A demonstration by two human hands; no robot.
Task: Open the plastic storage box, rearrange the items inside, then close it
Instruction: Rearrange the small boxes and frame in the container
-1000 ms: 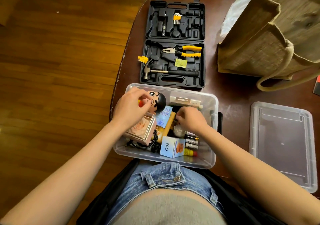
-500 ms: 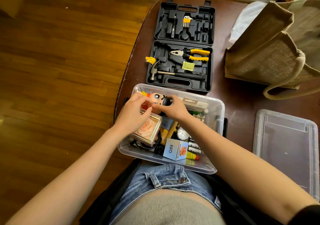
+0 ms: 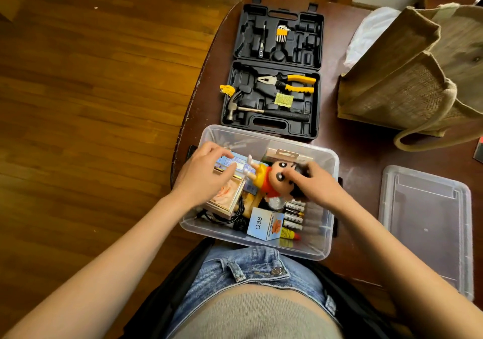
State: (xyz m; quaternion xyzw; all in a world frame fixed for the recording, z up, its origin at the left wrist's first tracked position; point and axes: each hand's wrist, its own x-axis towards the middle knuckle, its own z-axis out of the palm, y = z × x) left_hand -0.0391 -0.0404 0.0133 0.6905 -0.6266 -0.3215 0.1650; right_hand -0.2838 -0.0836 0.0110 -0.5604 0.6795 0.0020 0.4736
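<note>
The clear plastic storage box stands open at the table's near edge. Its lid lies flat on the table to the right. Over the box's middle my right hand grips the head of a cartoon doll in a red shirt, which lies on its side. At the box's left my left hand pinches a light-blue packet between thumb and fingers, above a rose-printed box. A blue Q88 carton, batteries and a black cable lie along the near side.
An open black tool case with pliers, hammer and hex keys sits just behind the box. A large jute bag stands at the back right, with a white plastic bag behind it. The table's left edge drops to wooden floor.
The doll passed from my left hand to my right and moved from the box's back-left corner toward the middle. My left hand went onto the blue packet.
</note>
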